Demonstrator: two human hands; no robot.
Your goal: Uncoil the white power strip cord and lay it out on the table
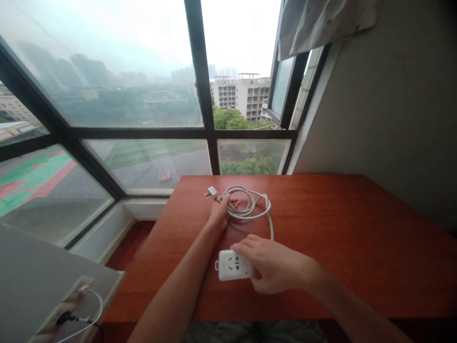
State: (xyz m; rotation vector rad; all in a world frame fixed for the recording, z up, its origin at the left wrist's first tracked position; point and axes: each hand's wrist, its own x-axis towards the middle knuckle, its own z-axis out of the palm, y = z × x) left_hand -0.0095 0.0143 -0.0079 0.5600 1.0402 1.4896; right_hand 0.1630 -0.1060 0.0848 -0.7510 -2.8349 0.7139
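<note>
My left hand (220,212) is closed around one side of a coiled white cord (246,214), above the far half of the table. The cord's plug (213,192) sticks out to the left of that hand, prongs pointing left. Nearer to me, my right hand (271,262) grips a white power strip (232,265) by its right end, fingers over the top and thumb below. The socket face with its slots is turned toward me, and a small loop shows at its left end. From the coil the cord runs down behind my right hand.
The reddish-brown wooden table (339,228) reaches to a large window with dark frames (210,152). At lower left, a low wall (35,267) carries wall sockets with a white charger cable (100,305) and a black plug (66,317). A curtain (321,24) hangs at upper right.
</note>
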